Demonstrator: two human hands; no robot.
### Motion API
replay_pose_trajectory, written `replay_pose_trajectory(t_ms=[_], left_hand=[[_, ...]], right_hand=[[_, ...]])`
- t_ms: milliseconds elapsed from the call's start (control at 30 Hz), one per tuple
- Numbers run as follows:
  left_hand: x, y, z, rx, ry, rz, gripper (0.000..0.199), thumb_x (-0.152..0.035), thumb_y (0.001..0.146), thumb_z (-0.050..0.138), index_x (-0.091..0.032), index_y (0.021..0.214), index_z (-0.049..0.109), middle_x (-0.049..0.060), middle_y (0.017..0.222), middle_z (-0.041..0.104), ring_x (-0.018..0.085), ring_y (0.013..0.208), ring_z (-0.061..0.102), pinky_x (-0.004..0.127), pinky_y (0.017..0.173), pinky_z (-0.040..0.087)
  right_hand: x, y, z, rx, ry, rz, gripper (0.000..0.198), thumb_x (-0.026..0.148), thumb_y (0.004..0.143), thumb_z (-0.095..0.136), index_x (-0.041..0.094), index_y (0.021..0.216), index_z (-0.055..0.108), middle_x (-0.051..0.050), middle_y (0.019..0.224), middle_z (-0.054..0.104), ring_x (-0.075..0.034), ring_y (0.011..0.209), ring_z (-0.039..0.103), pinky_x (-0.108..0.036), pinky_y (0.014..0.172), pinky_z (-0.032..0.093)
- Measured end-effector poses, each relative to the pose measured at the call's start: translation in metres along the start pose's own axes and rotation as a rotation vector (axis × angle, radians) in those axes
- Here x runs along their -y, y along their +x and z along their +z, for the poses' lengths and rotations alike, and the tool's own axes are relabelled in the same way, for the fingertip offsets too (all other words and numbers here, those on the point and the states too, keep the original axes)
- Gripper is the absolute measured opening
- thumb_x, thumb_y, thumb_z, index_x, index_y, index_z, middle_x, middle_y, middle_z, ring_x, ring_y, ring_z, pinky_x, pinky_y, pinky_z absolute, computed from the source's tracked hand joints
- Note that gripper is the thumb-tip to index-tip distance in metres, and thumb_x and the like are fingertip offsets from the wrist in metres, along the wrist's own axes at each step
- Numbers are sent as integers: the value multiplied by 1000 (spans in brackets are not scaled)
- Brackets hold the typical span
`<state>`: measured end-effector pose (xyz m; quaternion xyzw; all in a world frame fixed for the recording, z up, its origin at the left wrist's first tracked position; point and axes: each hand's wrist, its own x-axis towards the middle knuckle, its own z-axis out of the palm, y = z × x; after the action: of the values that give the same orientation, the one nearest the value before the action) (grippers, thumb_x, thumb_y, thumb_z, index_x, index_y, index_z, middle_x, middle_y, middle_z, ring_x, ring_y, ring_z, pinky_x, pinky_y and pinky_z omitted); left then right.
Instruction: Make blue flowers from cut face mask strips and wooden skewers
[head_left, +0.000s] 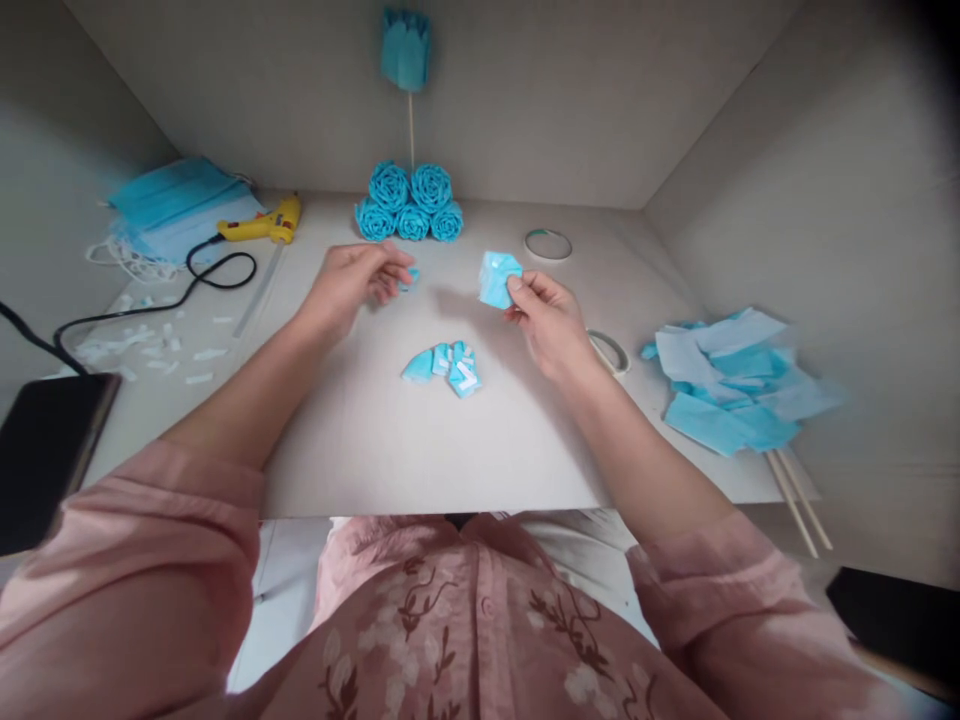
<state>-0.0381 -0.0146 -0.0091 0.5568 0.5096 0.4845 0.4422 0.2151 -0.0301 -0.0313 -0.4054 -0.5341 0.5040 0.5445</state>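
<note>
Between the thumb and fingers of my right hand (553, 318) is a folded piece of light-blue mask fabric (496, 278), raised over the table. My left hand (358, 282) hovers to its left, fingers curled together and slightly blurred. A small blue scrap (409, 279) shows at the left fingertips; whether they grip it or it lies behind them I cannot tell. Below and between both hands, several small folded blue petals (442, 362) with white strips on them rest on the table.
Rolled blue fabric roses (412, 220) are stacked at the back, with a blue flower on a stick (406, 50) above. At left are masks (184, 205), a yellow glue gun (262, 222), white scraps (154, 345) and a phone (52, 450). Tape rolls (548, 245), blue pieces (739, 375) and sticks (799, 500) lie right.
</note>
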Motion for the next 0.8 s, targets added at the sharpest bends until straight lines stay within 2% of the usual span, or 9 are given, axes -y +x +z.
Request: replay_pose_trajectory(t_ms=[67,133,233,300,433,600,800], left_hand=[[13,12,-16,-182,207,45,26,-28,91,54,-12,92,74,3,81,73,12,67,58,26,65,43],[27,20,-27,-272,469,65,26,-22,89,53,-11,95,76,3,86,75,15,75,61,27,74,44],[42,24,-34,-274,794,76,26,-25,88,54,-15,95,77,7,100,76,21,91,65,30,84,46],[46,24,-32,-239,913,75,27,-31,89,55,-17,96,78,10,105,75,24,98,64,31,88,46],[44,25,-23,-199,985,53,27,-34,86,60,-19,97,79,11,104,74,27,99,65,35,91,47],[46,30,-15,-185,1011,71,17,-28,83,63,-19,87,76,9,101,76,28,98,67,39,91,46],[38,24,-9,-142,866,166,11,-23,82,63,-18,84,72,7,98,76,23,92,67,32,86,47]], right_hand=[[0,0,0,-14,54,56,48,65,65,84,24,74,62,3,73,56,-11,67,50,-25,67,46],[1,-1,1,-5,78,94,47,64,63,86,24,74,63,3,74,57,-10,67,50,-25,67,47],[3,-3,4,-2,110,113,46,61,61,87,24,73,64,4,74,57,-9,68,50,-23,66,47],[4,-4,4,-4,122,119,46,61,60,88,24,73,64,4,74,57,-9,67,50,-23,66,47],[5,-4,4,2,129,140,47,61,58,89,24,72,62,4,74,57,-9,67,50,-23,65,47],[7,-5,5,13,138,152,47,59,58,90,24,71,61,4,74,57,-9,67,51,-22,65,47],[9,-5,4,23,129,132,45,59,61,89,25,74,64,4,77,61,-10,72,56,-24,70,49]])
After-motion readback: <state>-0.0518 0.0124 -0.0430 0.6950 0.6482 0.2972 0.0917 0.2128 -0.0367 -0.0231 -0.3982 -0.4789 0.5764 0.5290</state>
